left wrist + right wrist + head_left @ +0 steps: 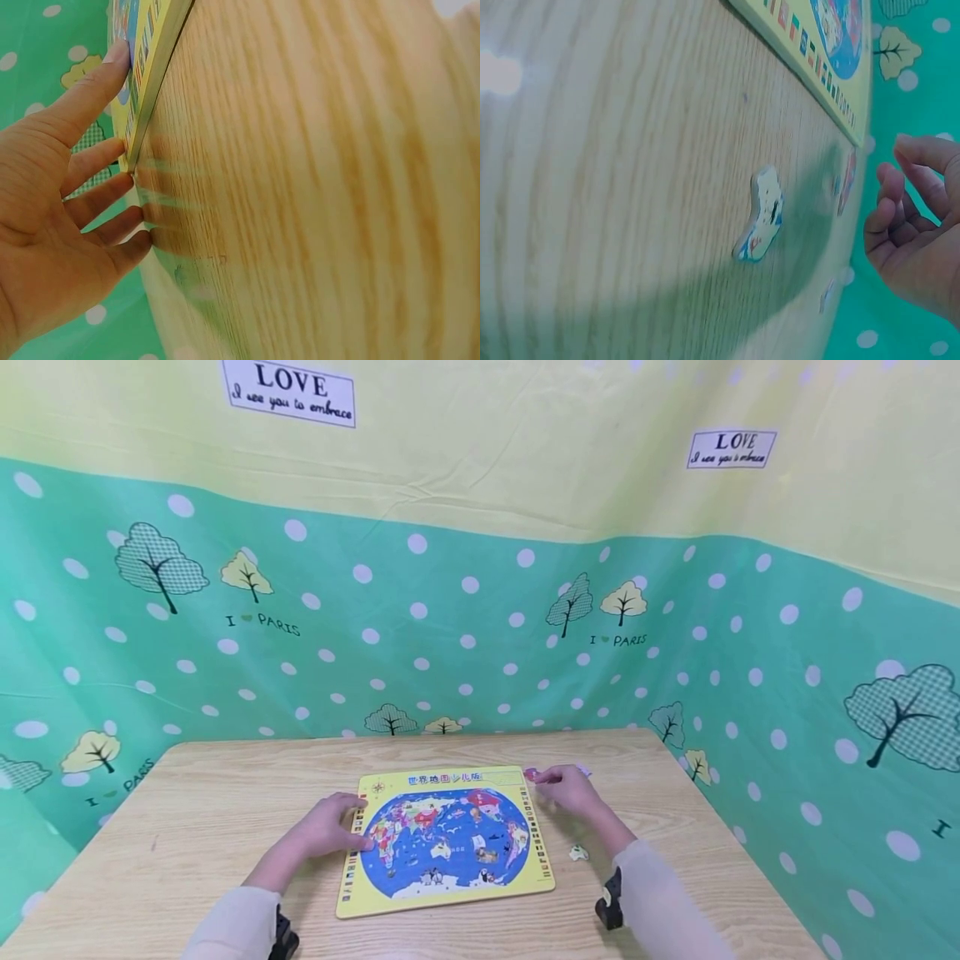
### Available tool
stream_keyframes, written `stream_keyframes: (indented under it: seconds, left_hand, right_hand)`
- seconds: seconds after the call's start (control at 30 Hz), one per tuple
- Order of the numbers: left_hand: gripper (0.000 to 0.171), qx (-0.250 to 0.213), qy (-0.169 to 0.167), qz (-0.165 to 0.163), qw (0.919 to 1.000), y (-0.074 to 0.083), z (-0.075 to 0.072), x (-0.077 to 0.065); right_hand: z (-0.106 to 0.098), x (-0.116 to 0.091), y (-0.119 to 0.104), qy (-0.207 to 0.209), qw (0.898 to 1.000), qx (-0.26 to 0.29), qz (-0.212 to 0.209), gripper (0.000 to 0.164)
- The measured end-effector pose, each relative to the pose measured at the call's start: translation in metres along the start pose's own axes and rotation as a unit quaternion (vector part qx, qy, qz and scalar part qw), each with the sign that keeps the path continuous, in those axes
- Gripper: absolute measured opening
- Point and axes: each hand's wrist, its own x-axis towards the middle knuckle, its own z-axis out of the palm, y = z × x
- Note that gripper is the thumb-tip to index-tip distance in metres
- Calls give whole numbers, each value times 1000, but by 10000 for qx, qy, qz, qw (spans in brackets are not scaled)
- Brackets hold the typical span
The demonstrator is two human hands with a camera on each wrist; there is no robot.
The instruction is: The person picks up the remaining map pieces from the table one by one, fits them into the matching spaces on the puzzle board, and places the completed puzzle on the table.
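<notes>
A yellow-bordered world map puzzle board (450, 906) lies on the table, a blue map filling its middle. My left hand (330, 827) rests at its left edge; in the left wrist view the thumb (94, 90) lies on the board's face and the other fingers are spread along its side. By the board's upper right corner is my right hand (570, 789), close to a pinkish puzzle piece (532, 774). In the right wrist view its fingers are loosely bent, with nothing seen between them, and the reddish piece (847, 182) lies apart on the table.
A whitish puzzle piece (763, 216) lies right of the board, below my right forearm. Another small piece (826, 296) is farther back on the wooden table (225, 802). A green and yellow patterned cloth (450, 635) hangs behind the table and along the right side.
</notes>
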Motion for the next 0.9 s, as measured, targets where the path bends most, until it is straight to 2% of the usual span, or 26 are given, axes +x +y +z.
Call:
stream_keyframes:
  seconds: [0.9]
  left_hand:
    - [84, 12, 10, -36, 10000, 0, 1, 0]
  right_hand:
    - [-39, 5, 33, 839, 9954, -8, 455, 23]
